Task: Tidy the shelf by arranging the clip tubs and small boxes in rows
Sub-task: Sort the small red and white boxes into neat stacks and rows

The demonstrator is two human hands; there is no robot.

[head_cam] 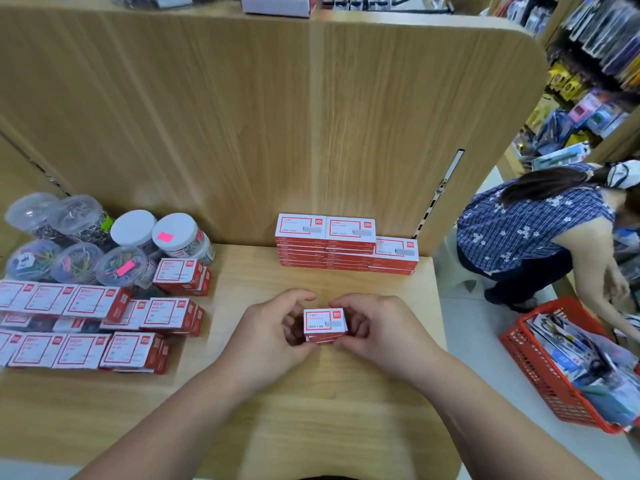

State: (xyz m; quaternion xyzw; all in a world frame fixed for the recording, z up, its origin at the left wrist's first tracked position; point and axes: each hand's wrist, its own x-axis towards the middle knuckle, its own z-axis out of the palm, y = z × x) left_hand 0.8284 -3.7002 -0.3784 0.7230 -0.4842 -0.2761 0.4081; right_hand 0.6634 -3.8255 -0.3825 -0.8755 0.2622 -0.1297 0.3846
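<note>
At the middle of the wooden shelf, the left hand and right hand grip a small stack of boxes from both sides. At 10 o'clock, clear clip tubs hold coloured clips; 2 carry pink stickers. Red-and-white boxes stand stacked at 12; their print is unreadable. A red basket of packets sits at 3.

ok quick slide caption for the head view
Both hands grip a small stack of boxes on the shelf, tubs at left.
</note>
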